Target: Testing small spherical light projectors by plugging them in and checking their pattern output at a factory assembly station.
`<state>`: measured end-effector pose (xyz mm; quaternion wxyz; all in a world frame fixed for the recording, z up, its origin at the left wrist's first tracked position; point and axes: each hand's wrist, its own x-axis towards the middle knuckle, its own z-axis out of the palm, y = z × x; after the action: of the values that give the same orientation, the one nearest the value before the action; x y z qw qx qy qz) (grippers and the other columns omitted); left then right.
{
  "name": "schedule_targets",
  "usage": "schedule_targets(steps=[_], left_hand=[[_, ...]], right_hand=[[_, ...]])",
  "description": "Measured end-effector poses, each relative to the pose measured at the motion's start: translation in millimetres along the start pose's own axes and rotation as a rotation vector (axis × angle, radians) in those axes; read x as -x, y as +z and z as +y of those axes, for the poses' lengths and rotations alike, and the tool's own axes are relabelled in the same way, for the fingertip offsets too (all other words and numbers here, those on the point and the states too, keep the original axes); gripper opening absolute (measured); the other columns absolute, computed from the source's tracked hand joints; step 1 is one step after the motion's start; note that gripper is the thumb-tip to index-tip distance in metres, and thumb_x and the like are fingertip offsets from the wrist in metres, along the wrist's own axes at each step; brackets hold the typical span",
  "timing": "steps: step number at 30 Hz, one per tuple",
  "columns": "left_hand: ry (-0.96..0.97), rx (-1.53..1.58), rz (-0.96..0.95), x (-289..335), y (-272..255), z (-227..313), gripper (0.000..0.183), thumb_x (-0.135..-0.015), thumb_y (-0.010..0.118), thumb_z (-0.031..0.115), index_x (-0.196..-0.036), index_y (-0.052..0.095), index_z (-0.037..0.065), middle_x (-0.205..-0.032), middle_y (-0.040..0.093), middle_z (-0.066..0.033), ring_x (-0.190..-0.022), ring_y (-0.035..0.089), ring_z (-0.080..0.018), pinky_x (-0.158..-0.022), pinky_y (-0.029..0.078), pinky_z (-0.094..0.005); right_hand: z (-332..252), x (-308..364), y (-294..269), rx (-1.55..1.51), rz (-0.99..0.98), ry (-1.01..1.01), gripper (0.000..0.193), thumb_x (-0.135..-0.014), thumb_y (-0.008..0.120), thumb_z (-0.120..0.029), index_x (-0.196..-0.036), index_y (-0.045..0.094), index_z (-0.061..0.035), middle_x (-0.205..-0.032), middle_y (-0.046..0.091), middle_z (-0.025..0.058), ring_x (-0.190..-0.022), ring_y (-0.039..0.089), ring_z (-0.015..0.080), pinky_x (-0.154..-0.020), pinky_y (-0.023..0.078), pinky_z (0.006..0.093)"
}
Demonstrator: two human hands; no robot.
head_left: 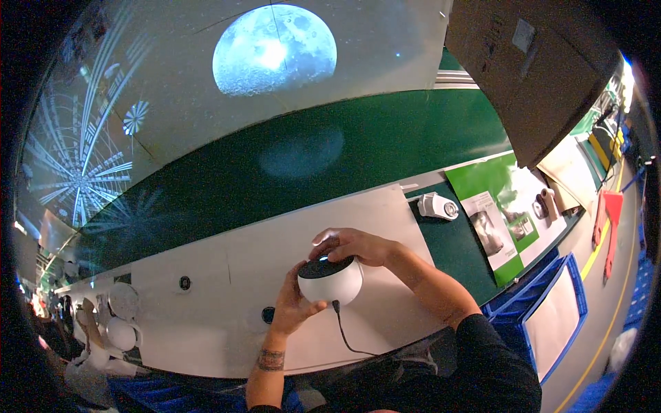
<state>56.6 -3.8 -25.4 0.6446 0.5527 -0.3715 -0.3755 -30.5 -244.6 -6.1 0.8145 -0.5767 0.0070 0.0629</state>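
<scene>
A round white projector [337,286] with a black top and a bright lens stands at the middle of the pale work surface [206,303]. My left hand [295,303] wraps its left side, with the thumb across the front. My right hand [351,246] reaches over from the right, its curled fingers on the black top beside the lit lens. A black cable [344,337] is plugged into the front and trails toward me. A projected moon [275,51] glows on the wall ahead.
Small black discs [185,283] lie to the left, near several white globes [122,335]. A white device [438,206] sits right, beside a green-and-white printed sheet [496,227]. A cardboard box [530,76] stands far right; blue crates [551,316] stand at the near right edge.
</scene>
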Motion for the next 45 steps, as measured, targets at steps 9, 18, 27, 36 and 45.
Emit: schedule_targets(steps=[9, 18, 27, 36, 45], left_hand=[[-0.004, 0.015, -0.004, -0.5, 0.1, -0.1, 0.103, -0.074, 0.091, 0.034, -0.149, 0.03, -0.001, -0.141, 0.046, -0.0128, -0.132, 0.045, -0.0232, -0.113, 0.037, -0.0387], [-0.012, 0.016, -0.003, 0.9, 0.7, 1.2, 0.102, -0.074, 0.091, 0.032, -0.15, 0.03, 0.001, -0.142, 0.047, -0.012, -0.133, 0.044, -0.0234, -0.113, 0.037, -0.0392], [-0.005, 0.009, 0.014, 1.7, 0.8, 0.6, 0.103, -0.073, 0.091, 0.034, -0.149, 0.031, 0.0, -0.142, 0.047, -0.0125, -0.132, 0.046, -0.0235, -0.112, 0.038, -0.0392], [-0.027, -0.027, 0.029, -0.7, -0.8, -3.5, 0.096, -0.077, 0.087, 0.042, -0.145, 0.034, -0.001, -0.132, 0.051, -0.0102, -0.12, 0.051, -0.0193, -0.102, 0.045, -0.0354], [-0.089, -0.031, 0.074, 4.3, 1.3, -1.3, 0.08, -0.084, 0.08, 0.048, -0.135, 0.043, -0.001, -0.116, 0.056, -0.0062, -0.095, 0.056, -0.0117, -0.08, 0.052, -0.0259]], right_hand=[[-0.4, 0.6, 5.8, 0.176, 0.065, -0.008, 0.039, -0.094, 0.065, -0.008, -0.13, 0.051, -0.0025, -0.118, 0.065, 0.0123, -0.117, 0.059, 0.0228, -0.104, 0.046, 0.0344], [-1.8, -0.7, 2.5, 0.026, -0.021, -0.032, 0.041, -0.093, 0.063, -0.007, -0.131, 0.052, -0.0026, -0.125, 0.063, 0.013, -0.118, 0.059, 0.0231, -0.104, 0.046, 0.035], [-8.0, 16.9, -5.3, 0.486, 0.039, 0.007, 0.052, -0.1, 0.059, -0.034, -0.139, 0.051, -0.0009, -0.134, 0.059, 0.0177, -0.128, 0.053, 0.0273, -0.11, 0.04, 0.0395], [-11.0, 53.4, -1.7, 0.507, -0.031, -0.007, 0.083, -0.09, 0.067, -0.055, -0.144, 0.046, 0.0047, -0.142, 0.052, 0.022, -0.132, 0.048, 0.031, -0.112, 0.036, 0.0423], [-5.2, 56.6, 2.7, 0.454, 0.056, 0.057, 0.075, -0.094, 0.064, -0.052, -0.141, 0.049, 0.0047, -0.137, 0.057, 0.0182, -0.127, 0.051, 0.0256, -0.11, 0.038, 0.039]])
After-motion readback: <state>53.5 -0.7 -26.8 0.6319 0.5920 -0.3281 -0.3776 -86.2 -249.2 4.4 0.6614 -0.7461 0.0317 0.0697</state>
